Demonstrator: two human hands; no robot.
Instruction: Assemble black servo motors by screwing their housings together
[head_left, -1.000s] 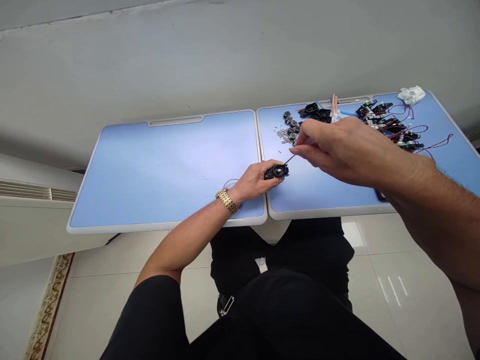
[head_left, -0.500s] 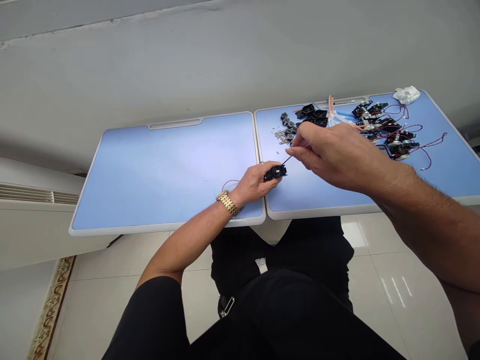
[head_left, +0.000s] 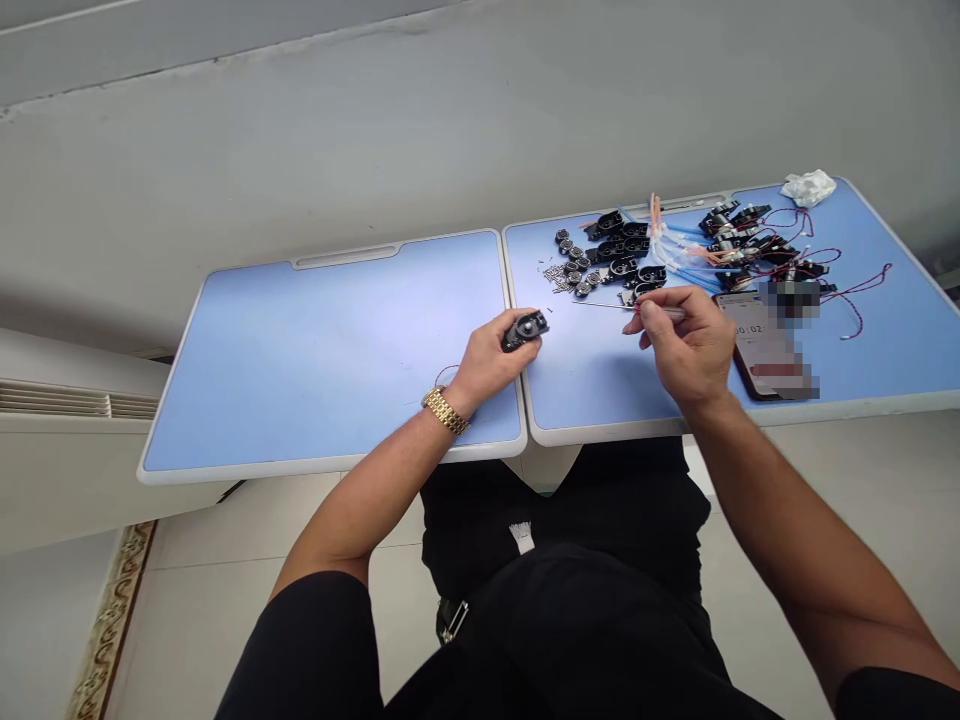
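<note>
Above the seam (head_left: 514,345) that parts the left tabletop (head_left: 315,360) from the right tabletop (head_left: 600,390), in the head view, the left hand (head_left: 491,355) grasps a black plastic housing (head_left: 526,328), fingers wrapped around it, its round opening facing up. Over the right tabletop, the right hand (head_left: 694,350) pinches the handle of a thin screwdriver (head_left: 624,307) between thumb and fingers; the shaft points left, its tip well apart from the housing. One tiny dark piece (head_left: 550,310) lies between them.

Near the tip, toward the left part of the right tabletop's far edge, sit a heap of small screws (head_left: 556,276) and a chain of round black caps (head_left: 574,264). Just right of these, open black shells (head_left: 622,250) crowd up to the right hand, which partly covers the nearest. Beyond them a bundle of blue and orange strips (head_left: 660,242) reaches the far edge. Farther right, motor units (head_left: 772,245) trail twisted red wires (head_left: 862,289), with crumpled white tissue (head_left: 808,188) at the far right corner.

A phone (head_left: 761,350), its screen partly blurred, lies just beside the right hand, close to the near edge, limiting room on that side. At the left wrist, a thin red wire (head_left: 444,372) shows beside a gold watch (head_left: 448,408).
</note>
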